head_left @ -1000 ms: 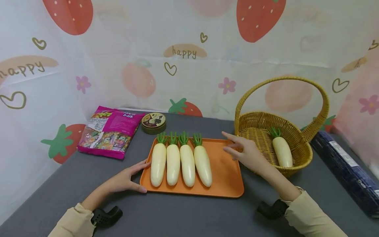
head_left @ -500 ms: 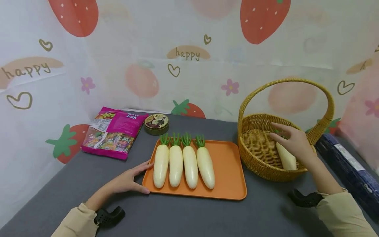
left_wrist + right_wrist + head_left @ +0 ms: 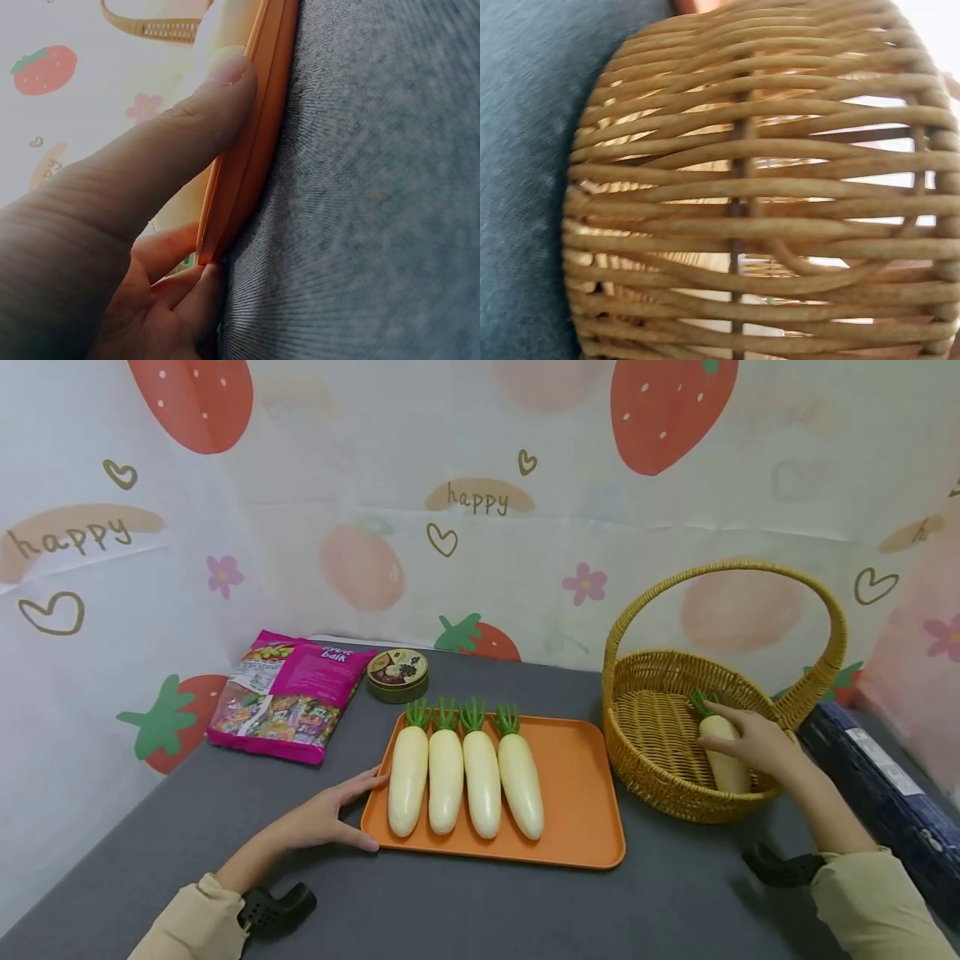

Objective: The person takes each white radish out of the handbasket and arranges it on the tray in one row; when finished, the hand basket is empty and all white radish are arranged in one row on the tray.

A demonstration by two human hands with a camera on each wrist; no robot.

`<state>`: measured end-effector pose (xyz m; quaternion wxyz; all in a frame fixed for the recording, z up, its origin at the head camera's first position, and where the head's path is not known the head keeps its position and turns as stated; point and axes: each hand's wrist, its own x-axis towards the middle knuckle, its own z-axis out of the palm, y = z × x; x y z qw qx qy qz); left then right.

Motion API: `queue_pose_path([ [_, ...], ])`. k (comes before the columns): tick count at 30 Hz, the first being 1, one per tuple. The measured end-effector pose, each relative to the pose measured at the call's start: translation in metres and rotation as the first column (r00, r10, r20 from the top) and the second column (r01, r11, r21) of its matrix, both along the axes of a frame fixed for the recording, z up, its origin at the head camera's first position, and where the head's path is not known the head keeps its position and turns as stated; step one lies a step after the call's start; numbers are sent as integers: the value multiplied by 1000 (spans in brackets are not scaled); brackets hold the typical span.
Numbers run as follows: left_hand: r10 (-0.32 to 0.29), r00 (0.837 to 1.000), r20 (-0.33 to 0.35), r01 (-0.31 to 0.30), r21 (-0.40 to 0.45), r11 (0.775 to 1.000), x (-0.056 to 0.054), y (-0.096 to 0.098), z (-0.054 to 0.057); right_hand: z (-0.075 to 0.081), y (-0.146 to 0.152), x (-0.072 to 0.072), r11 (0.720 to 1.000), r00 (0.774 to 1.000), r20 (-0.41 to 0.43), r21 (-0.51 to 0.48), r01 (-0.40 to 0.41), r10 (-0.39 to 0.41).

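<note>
Several white radishes (image 3: 482,783) with green tops lie side by side on an orange tray (image 3: 577,789). At the tray's left end, my left hand (image 3: 330,817) holds the corner: the thumb (image 3: 217,82) presses on the front rim, and the other fingers (image 3: 169,247) are at the left side. Inside the wicker basket (image 3: 660,793), one more white radish (image 3: 726,770) leans toward the near right wall. My right hand (image 3: 757,745) reaches over the rim and grips this radish, thumb and fingers around its upper part. In the right wrist view the basket wall (image 3: 735,187) hides the hand.
A pink candy bag (image 3: 288,697) and a round tin (image 3: 397,675) stand at the back left. The basket's tall handle (image 3: 738,567) arches above the right hand. A dark blue package (image 3: 881,802) lies right of the basket. A printed curtain hangs behind.
My right hand has moved right from above the tray, into the basket and down onto the radish there. The left hand stays at the tray corner. The head view has shifted slightly.
</note>
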<state>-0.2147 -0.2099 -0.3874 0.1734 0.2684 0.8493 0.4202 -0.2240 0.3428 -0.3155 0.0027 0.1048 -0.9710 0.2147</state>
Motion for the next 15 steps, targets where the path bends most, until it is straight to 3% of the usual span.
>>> queue_pose_path([
  [15, 8, 1000, 7, -7, -9, 1000, 0, -2, 0, -6, 11, -10, 1000, 981, 195, 13, 1, -3],
])
